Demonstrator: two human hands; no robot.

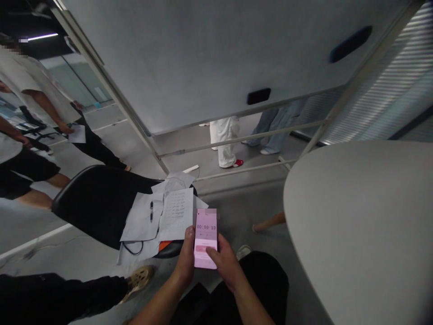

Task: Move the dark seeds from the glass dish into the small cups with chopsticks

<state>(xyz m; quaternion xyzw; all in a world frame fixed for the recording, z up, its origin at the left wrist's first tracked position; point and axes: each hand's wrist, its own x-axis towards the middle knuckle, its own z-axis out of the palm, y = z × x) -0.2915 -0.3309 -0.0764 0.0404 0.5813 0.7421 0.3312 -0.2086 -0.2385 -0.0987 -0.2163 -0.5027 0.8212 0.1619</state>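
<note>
Between my two hands is a smartphone held upright, its pink screen showing a timer-like row of digits. My left hand grips the phone's left edge, thumb along its side. On the right edge, my right hand wraps round the phone while its thumb lies over a pink button low on the screen. Just beyond the phone, printed sheets and other papers are spread on a black chair. A pen rests on the papers.
A pale round-cornered table fills the right side. Ahead stands a whiteboard on a metal frame, with legs of people visible beneath it. Two people stand at the left, one holding a paper. A tan clog is at lower left.
</note>
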